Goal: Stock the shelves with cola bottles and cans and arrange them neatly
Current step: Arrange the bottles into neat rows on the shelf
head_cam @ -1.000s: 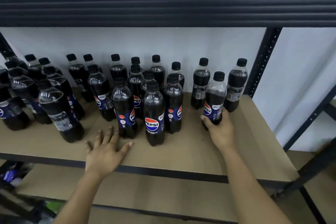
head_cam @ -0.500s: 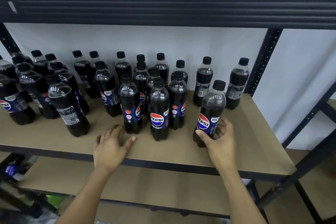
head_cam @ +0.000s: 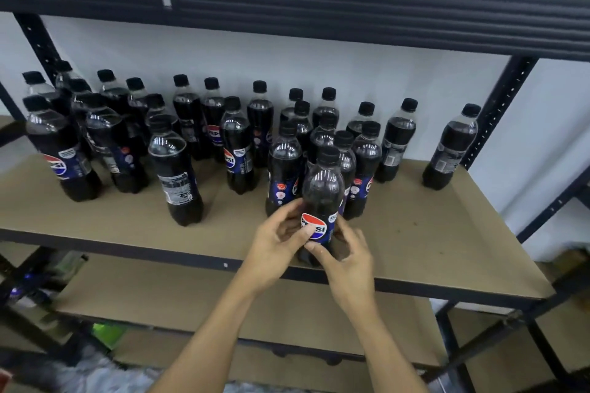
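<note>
On the shelf (head_cam: 415,233), well to the left of the front bottle (head_cam: 323,191), we find the left group of bottles (head_cam: 64,153), all upright with black caps. Nearer the front bottle, the back-label bottle (head_cam: 175,172) stands forward of that group with its printed panel turned toward us. Directly behind the front bottle stands the rear cluster of bottles (head_cam: 364,163); we cannot tell whether the nearest ones touch it. The front bottle is upright at the shelf's front edge, logo facing us; we cannot tell whether its base rests on the board. Our left hand (head_cam: 274,246) grips it from the left, thumb on the logo, fingers curled round the label. Our right hand (head_cam: 348,262) grips it from the right, slightly lower, thumb at the foot of the label. Both hands are close together, thumbs nearly meeting. Well to the right of the front bottle, the lone bottle (head_cam: 450,147) stands at the back, just beside the upright post (head_cam: 501,105).
</note>
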Demonstrator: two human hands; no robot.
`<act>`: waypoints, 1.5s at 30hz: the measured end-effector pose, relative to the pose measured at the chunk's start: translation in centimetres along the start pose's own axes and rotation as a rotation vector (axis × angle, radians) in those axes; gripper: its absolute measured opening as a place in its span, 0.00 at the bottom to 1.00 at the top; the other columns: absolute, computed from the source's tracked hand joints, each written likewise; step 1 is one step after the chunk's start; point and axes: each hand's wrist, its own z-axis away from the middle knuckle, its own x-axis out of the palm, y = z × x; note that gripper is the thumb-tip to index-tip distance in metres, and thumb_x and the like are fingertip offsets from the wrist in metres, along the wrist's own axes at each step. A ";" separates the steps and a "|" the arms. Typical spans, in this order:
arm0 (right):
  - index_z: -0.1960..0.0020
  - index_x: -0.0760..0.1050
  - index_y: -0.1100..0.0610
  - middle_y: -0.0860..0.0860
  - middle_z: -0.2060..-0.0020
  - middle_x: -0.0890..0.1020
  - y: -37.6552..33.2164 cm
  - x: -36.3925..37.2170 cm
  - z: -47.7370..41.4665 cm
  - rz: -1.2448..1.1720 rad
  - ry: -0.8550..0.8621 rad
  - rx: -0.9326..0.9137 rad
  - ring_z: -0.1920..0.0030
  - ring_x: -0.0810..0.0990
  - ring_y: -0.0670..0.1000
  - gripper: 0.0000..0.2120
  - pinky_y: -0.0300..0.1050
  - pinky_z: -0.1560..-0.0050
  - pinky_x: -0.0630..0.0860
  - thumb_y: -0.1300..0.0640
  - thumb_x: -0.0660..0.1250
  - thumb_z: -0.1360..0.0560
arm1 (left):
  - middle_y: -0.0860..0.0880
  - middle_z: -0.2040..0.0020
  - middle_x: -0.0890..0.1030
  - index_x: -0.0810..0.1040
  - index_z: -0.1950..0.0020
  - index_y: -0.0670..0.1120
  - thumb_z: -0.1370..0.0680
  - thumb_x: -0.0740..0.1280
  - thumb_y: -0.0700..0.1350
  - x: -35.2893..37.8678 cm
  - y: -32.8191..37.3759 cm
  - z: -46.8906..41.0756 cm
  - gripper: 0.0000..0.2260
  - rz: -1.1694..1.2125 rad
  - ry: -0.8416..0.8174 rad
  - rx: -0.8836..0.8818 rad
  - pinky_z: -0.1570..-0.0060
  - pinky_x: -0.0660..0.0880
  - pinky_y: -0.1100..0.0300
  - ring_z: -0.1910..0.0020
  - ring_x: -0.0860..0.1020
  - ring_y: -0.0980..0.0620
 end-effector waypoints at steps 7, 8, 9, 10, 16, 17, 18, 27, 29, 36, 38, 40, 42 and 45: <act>0.27 0.71 0.40 0.39 0.36 0.79 0.2 -0.3 -1.6 0.147 -0.290 0.016 0.35 0.78 0.43 0.31 0.51 0.31 0.74 0.54 0.77 0.26 | 0.61 0.38 0.81 0.71 0.32 0.58 0.24 0.72 0.35 -2.9 -0.7 0.1 0.26 -0.032 0.029 0.068 0.39 0.75 0.64 0.37 0.79 0.58; 0.27 0.71 0.41 0.39 0.39 0.81 0.4 -0.6 -1.8 0.181 -0.296 0.044 0.36 0.78 0.41 0.30 0.50 0.31 0.73 0.53 0.76 0.26 | 0.60 0.39 0.82 0.71 0.33 0.58 0.24 0.72 0.35 -3.3 -0.8 0.0 0.26 -0.034 0.049 0.080 0.39 0.75 0.65 0.38 0.79 0.58; 0.28 0.72 0.41 0.39 0.42 0.82 0.5 -1.0 -1.9 0.227 -0.284 0.064 0.38 0.79 0.40 0.29 0.48 0.32 0.74 0.52 0.76 0.26 | 0.59 0.40 0.82 0.71 0.33 0.59 0.24 0.72 0.34 -3.7 -0.9 -0.1 0.26 -0.032 0.072 0.085 0.39 0.75 0.66 0.38 0.79 0.59; 0.28 0.73 0.42 0.38 0.44 0.82 0.7 -1.5 -2.0 0.291 -0.260 0.075 0.40 0.79 0.38 0.27 0.45 0.33 0.74 0.51 0.75 0.25 | 0.59 0.41 0.82 0.71 0.33 0.59 0.24 0.71 0.34 -4.1 -0.9 -0.1 0.27 -0.028 0.097 0.088 0.38 0.74 0.66 0.38 0.79 0.60; 0.30 0.75 0.48 0.48 0.36 0.79 2.9 -5.3 -2.9 0.694 -0.148 0.023 0.43 0.80 0.50 0.22 0.35 0.41 0.72 0.46 0.71 0.23 | 0.58 0.38 0.79 0.69 0.32 0.61 0.24 0.72 0.35 -7.1 -1.8 -0.3 0.29 -0.087 0.237 0.138 0.38 0.73 0.67 0.37 0.78 0.59; 0.27 0.72 0.49 0.51 0.32 0.76 3.4 -5.8 -3.3 0.795 -0.165 0.035 0.38 0.77 0.53 0.25 0.42 0.36 0.72 0.43 0.69 0.22 | 0.56 0.37 0.79 0.69 0.32 0.62 0.24 0.72 0.35 -7.4 -2.0 -0.5 0.29 -0.111 0.258 0.152 0.38 0.73 0.66 0.37 0.78 0.58; 0.25 0.68 0.48 0.52 0.28 0.72 3.7 -6.2 -3.8 0.924 -0.194 0.048 0.31 0.72 0.55 0.28 0.50 0.30 0.68 0.39 0.66 0.22 | 0.54 0.36 0.79 0.69 0.33 0.63 0.24 0.73 0.35 -7.7 -2.1 -0.6 0.30 -0.130 0.279 0.164 0.38 0.74 0.66 0.37 0.78 0.57; 0.18 0.50 0.42 0.50 0.18 0.49 4.0 -7.2 -5.3 1.209 -0.399 0.163 0.19 0.42 0.55 0.36 0.63 0.21 0.41 0.27 0.40 0.22 | 0.54 0.34 0.73 0.65 0.26 0.55 0.24 0.74 0.42 -6.8 -3.2 -1.0 0.30 -0.422 0.393 0.143 0.33 0.73 0.48 0.36 0.75 0.58; 0.18 0.50 0.42 0.50 0.18 0.49 4.2 -7.3 -5.3 1.201 -0.399 0.156 0.19 0.41 0.55 0.37 0.63 0.21 0.41 0.27 0.40 0.22 | 0.51 0.34 0.72 0.56 0.21 0.59 0.24 0.74 0.46 -5.8 -4.1 0.1 0.38 -0.613 0.394 0.058 0.34 0.72 0.42 0.35 0.74 0.49; 0.21 0.61 0.44 0.49 0.20 0.58 4.4 -10.1 -6.5 1.110 -0.390 0.081 0.20 0.53 0.53 0.33 0.56 0.21 0.49 0.29 0.52 0.21 | 0.38 0.25 0.67 0.50 0.18 0.47 0.21 0.66 0.58 -2.8 -5.8 2.9 0.39 -1.006 0.494 -0.147 0.22 0.52 0.42 0.25 0.64 0.39; 0.22 0.63 0.43 0.48 0.20 0.59 5.1 -12.0 -7.4 1.114 -0.361 0.084 0.20 0.54 0.53 0.32 0.55 0.21 0.51 0.30 0.53 0.22 | 0.38 0.28 0.69 0.60 0.22 0.43 0.23 0.68 0.58 -1.5 -5.6 3.3 0.36 -1.042 0.517 -0.165 0.25 0.58 0.39 0.28 0.67 0.37; 0.22 0.63 0.43 0.48 0.20 0.59 6.0 -14.3 -8.6 1.121 -0.350 0.108 0.20 0.54 0.53 0.32 0.56 0.21 0.51 0.29 0.53 0.22 | 0.41 0.32 0.72 0.68 0.27 0.44 0.23 0.69 0.57 0.7 -4.6 3.8 0.29 -1.055 0.502 -0.142 0.32 0.68 0.37 0.34 0.72 0.37; 0.22 0.63 0.42 0.47 0.20 0.59 6.9 -16.9 -9.7 1.125 -0.339 0.138 0.20 0.53 0.53 0.33 0.58 0.21 0.50 0.28 0.51 0.22 | 0.45 0.34 0.72 0.72 0.31 0.47 0.22 0.67 0.58 3.4 -3.5 3.9 0.24 -1.059 0.423 -0.042 0.36 0.73 0.41 0.37 0.74 0.41; 0.22 0.62 0.42 0.47 0.20 0.59 8.1 -20.4 -10.9 1.143 -0.318 0.157 0.20 0.53 0.53 0.34 0.60 0.22 0.50 0.27 0.49 0.23 | 0.52 0.31 0.70 0.71 0.28 0.52 0.20 0.63 0.59 7.8 -2.0 2.3 0.22 -1.066 0.173 0.133 0.35 0.72 0.50 0.35 0.72 0.49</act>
